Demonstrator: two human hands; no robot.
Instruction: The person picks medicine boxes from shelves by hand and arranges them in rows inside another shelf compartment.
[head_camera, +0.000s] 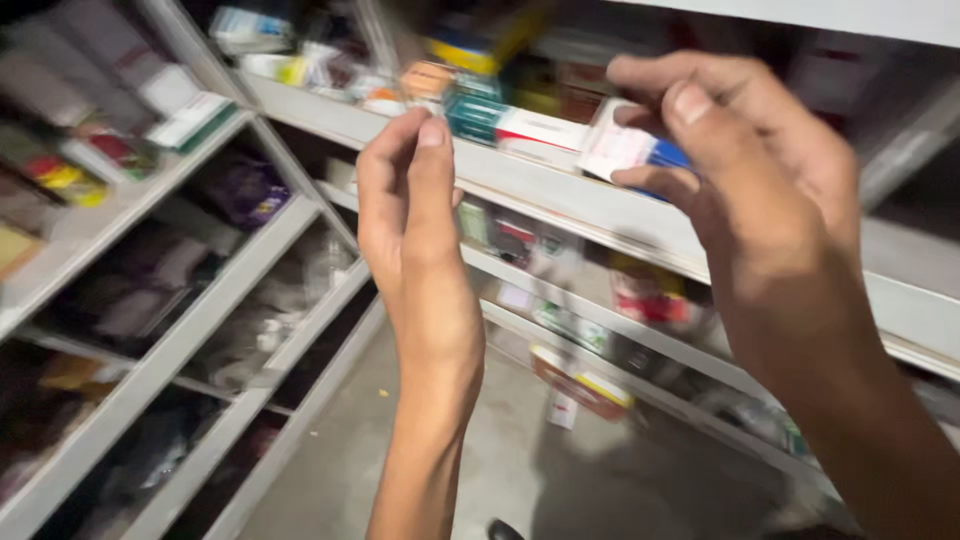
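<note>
My right hand (745, 160) is raised at the upper right, its fingers curled around a small white box with a blue end (622, 148), just in front of the upper shelf (560, 195). My left hand (410, 200) is lifted at the centre with fingers and thumb pressed together, and nothing shows between them. Its fingertips are just below a small orange-and-white box (428, 80) and beside a teal box (474, 112) on that shelf. The picture is blurred by motion.
White shelves (150, 375) packed with dark packets run down the left side. More shelves with coloured boxes fill the back wall. A red-and-yellow box (582, 385) lies low by the grey floor (470, 470). A dark shoe tip (505, 530) shows at the bottom.
</note>
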